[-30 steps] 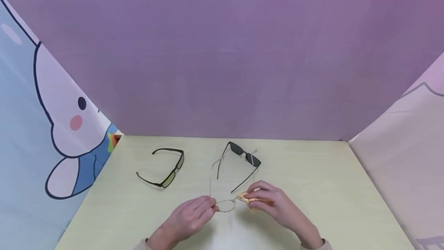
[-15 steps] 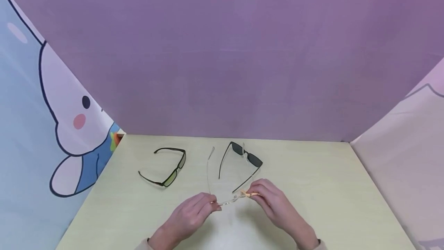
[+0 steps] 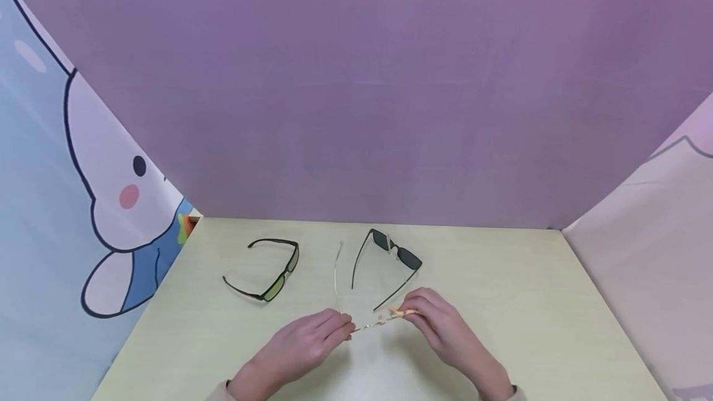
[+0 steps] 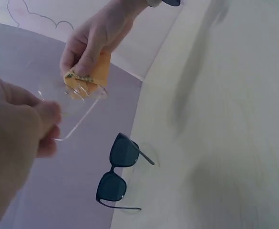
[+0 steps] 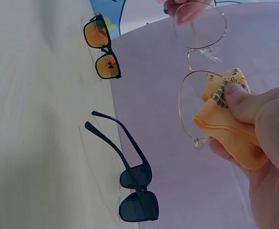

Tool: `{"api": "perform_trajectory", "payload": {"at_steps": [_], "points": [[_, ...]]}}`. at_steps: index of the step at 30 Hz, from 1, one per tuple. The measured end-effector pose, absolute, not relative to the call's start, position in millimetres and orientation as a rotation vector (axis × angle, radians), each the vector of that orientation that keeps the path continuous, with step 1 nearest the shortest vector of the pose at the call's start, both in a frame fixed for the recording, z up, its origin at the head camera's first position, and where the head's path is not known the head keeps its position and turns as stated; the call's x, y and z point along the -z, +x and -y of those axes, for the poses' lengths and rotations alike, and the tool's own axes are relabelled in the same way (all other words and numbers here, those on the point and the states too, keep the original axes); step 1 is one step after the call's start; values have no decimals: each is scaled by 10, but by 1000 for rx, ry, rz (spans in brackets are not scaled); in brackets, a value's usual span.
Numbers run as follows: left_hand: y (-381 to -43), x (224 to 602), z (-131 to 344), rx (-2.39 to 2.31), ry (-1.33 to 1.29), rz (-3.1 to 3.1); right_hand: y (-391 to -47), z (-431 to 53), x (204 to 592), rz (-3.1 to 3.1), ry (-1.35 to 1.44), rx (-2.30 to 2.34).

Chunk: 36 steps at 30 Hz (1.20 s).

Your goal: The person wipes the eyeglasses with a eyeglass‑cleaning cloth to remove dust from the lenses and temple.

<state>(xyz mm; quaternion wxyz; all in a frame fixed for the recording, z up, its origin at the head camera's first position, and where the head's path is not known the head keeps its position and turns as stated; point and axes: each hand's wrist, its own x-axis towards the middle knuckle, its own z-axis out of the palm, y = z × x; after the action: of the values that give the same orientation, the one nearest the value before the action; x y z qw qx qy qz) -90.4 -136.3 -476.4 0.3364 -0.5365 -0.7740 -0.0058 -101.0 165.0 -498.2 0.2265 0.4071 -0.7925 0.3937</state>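
Observation:
Thin gold-rimmed eyeglasses with clear round lenses are held up between both hands, above the table. My left hand pinches one end of the frame, near a hinge. At the other end my right hand grips a folded orange cleaning cloth with dark printed letters, pressing it around a lens. In the left wrist view the cloth hides part of that lens. Both thin temples point away from me; the one near the left hand shows plainly in the head view.
Black sunglasses with dark lenses lie on the table just beyond the hands, temples toward me. To the left lie black-framed glasses with yellow-green lenses. A purple curtain stands behind the table; printed cloth hangs at the left.
The eyeglasses have tilted so their lenses now appear nearly edge-on in the head view. The right hand's cloth has turned with them and shows less. Both hands stay in almost the same place.

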Motion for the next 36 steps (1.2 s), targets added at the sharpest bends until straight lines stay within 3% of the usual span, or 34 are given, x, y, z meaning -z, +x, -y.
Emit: {"api": "perform_trajectory", "payload": {"at_steps": [12,23,36], "points": [[-859,4767,1266,174,-1350,2249,-1013,-1624,4979,2181,1064,-1085],[-939,4853,1177,1152,-1083,2210,-1019,-1514,4996,1820,716,-1308],[-864,4668,1014,2372,-462,2016,-937,-1130,5176,1910,691,-1430]]}}
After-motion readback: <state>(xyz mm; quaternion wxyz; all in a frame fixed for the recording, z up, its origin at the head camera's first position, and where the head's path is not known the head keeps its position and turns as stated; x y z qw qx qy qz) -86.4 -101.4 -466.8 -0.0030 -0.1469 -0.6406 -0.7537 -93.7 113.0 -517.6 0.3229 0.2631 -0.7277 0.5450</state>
